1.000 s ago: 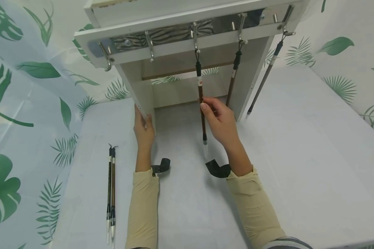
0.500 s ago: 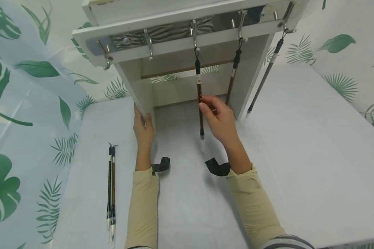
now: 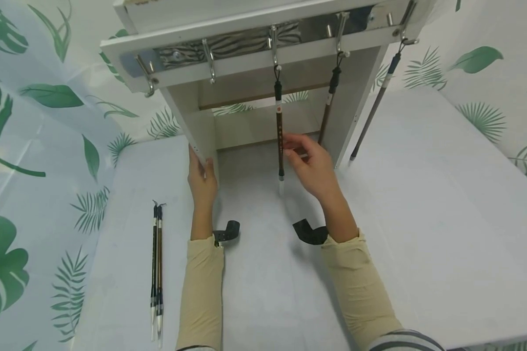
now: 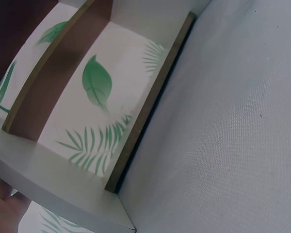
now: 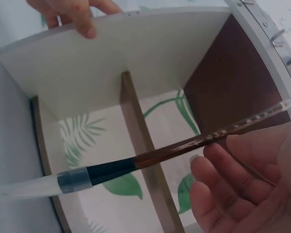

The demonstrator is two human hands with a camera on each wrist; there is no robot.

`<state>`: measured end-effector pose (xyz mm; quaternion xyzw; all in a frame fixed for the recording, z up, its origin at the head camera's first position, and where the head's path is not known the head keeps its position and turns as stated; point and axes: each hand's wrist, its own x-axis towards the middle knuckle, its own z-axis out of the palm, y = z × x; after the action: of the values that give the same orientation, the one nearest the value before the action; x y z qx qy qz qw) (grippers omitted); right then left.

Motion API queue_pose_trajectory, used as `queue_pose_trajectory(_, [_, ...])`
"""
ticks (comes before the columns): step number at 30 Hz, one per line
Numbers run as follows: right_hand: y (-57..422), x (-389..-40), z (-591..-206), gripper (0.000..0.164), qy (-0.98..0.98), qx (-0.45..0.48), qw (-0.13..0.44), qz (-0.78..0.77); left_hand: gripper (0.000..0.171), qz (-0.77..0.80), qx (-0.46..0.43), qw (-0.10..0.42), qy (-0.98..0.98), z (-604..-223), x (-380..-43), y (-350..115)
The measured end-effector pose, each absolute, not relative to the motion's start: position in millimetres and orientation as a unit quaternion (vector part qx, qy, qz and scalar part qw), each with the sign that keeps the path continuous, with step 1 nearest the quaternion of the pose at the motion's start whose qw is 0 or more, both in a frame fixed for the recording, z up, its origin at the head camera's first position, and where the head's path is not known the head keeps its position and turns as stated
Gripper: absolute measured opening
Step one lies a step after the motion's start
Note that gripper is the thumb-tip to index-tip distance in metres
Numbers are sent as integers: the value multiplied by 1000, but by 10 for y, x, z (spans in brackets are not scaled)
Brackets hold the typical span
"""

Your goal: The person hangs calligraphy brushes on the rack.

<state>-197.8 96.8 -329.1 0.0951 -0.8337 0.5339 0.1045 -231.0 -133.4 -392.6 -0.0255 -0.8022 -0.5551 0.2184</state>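
My left hand [image 3: 203, 180] grips the left side panel [image 3: 189, 122] of a white cabinet, thumb on the inside and fingers on the outside. From the middle hook [image 3: 274, 48] a brown calligraphy brush [image 3: 279, 129] hangs by its loop, nearly straight down. My right hand [image 3: 311, 163] is just right of the brush's lower shaft, fingertips right at it and thumb apart from the fingers. The right wrist view shows the brush [image 5: 169, 150] passing in front of loosely bent fingers, its white tip in a clear cap.
Two more brushes hang on the right: a brown brush [image 3: 329, 105] and a greyish brush [image 3: 375, 109] outside the cabinet. A pair of brushes [image 3: 157, 263] lies on the white tabletop [image 3: 263, 292] at left. Two hooks [image 3: 210, 61] at the left carry nothing.
The middle brush's lower end has swung slightly left and away from me. My right thumb and fingers have loosened from its shaft. My left hand stays on the panel.
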Motion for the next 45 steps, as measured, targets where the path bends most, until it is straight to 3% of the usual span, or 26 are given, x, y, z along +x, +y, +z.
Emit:
queue_pose_trajectory(7, [1080,-1978,-3279,32,-844,69,117,519,57,-561,-21,212,-800,-3848,-2255,-1301])
queue_pose_trajectory(13, [1202,-1984,-3321,29,-839,32,141,525,59,-558,-20,214,-802,-4086,-2403,-1376])
queue_pose_trajectory(25, [1438,-2066,-3454,10,-716,-63,294,630,59,-543,-25,222,-810,-4176,-2435,-1408])
queue_pose_trajectory(35, [1684,-2155,-3524,21,-603,-157,396,675,59,-537,-23,223,-813,-4174,-2435,-1411])
queue_pose_trajectory(38, [1794,-2214,-3583,17,-599,-186,392,673,59,-540,-23,224,-811,-4163,-2442,-1415])
queue_pose_trajectory(42, [1914,-2297,-3683,5,-619,-204,340,678,59,-542,-18,223,-810,-4155,-2450,-1422])
queue_pose_trajectory(45, [1966,-2333,-3750,14,-646,-207,281,679,59,-543,-18,221,-810,-4160,-2454,-1424])
